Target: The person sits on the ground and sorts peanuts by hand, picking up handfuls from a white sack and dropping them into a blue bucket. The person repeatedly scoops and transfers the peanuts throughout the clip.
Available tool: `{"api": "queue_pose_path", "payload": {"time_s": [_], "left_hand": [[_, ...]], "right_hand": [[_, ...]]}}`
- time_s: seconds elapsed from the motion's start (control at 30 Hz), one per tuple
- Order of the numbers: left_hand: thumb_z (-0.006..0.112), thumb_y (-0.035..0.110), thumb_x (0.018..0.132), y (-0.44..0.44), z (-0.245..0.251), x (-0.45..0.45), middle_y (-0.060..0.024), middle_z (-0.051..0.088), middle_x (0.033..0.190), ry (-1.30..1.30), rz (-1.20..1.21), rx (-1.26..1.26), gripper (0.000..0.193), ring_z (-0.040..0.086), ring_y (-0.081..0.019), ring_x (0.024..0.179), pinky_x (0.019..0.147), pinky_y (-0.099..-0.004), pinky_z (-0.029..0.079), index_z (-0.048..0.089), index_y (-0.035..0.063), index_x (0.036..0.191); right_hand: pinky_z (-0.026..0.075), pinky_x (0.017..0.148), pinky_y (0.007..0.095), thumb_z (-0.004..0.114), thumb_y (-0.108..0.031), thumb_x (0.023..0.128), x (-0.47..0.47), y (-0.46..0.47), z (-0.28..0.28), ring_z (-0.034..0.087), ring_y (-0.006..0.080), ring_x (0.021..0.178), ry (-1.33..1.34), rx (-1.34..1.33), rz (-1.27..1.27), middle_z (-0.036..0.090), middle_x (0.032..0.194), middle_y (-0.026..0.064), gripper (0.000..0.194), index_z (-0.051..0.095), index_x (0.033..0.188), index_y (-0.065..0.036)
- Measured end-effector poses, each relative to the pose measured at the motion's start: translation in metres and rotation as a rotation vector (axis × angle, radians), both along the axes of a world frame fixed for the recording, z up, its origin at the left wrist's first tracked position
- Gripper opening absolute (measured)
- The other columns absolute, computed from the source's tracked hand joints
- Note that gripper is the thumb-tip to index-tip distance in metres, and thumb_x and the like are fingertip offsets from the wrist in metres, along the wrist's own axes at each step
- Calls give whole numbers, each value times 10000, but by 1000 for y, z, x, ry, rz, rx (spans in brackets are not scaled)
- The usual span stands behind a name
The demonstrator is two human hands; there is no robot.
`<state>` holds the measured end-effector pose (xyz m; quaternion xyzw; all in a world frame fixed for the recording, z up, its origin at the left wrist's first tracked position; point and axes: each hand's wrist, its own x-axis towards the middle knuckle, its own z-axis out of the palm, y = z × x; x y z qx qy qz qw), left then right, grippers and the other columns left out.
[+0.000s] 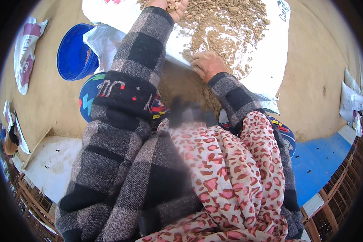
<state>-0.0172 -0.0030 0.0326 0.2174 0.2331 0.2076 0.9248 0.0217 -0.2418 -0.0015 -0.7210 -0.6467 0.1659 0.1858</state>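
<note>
My left hand (179,12), partly cut off by the top edge of the view, is cupped palm up. Several pale-brown kernels (173,5), peanuts or beans, lie in it. Below my hands spreads a white plastic sheet (267,57) bearing print. Brown soil clods (227,18) with kernels mixed in cover much of its far part, thinning to crumbs nearer me. At the sheet's near edge, my right hand (210,64) rests back up with its fingers curled against the crumbs. Its fingertips are hidden, so whether it grips anything cannot be seen.
Left of the sheet a blue plastic bucket (75,54) is tilted towards it, with some kernels inside. A translucent plastic bag (104,42) lies between them. Loose soil (184,81) is heaped before my lap. Printed sacks (26,54) lie farther left, others (351,96) at the right.
</note>
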Motion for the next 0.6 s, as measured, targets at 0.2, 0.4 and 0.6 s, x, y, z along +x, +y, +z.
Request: {"api": "queue_pose_path", "payload": {"time_s": [0.2,0.4,0.6], "left_hand": [[543,41,744,-14,-6,7,-103,556,697,169,169,100,96,566,-189,630,510,-256,482,526,14,835],[532,85,748,-11,-13,7,-109,559,672,205,71,46,92,570,-206,604,531,-261,488,531,-8,752],[526,123,750,-6,-21,8,-105,556,651,233,-37,42,127,556,-203,579,517,-259,472,536,1,715]], "right_hand": [[378,864,351,591,-89,746,14,-4,-11,498,235,978,-125,-203,-185,570,1016,43,133,604,871,-132],[454,794,318,515,-59,787,42,-21,-19,563,186,857,90,47,-568,591,947,60,149,609,901,-78],[448,667,214,476,32,790,58,-28,-23,528,63,712,630,-140,-745,581,1037,22,351,561,1095,-117]]}}
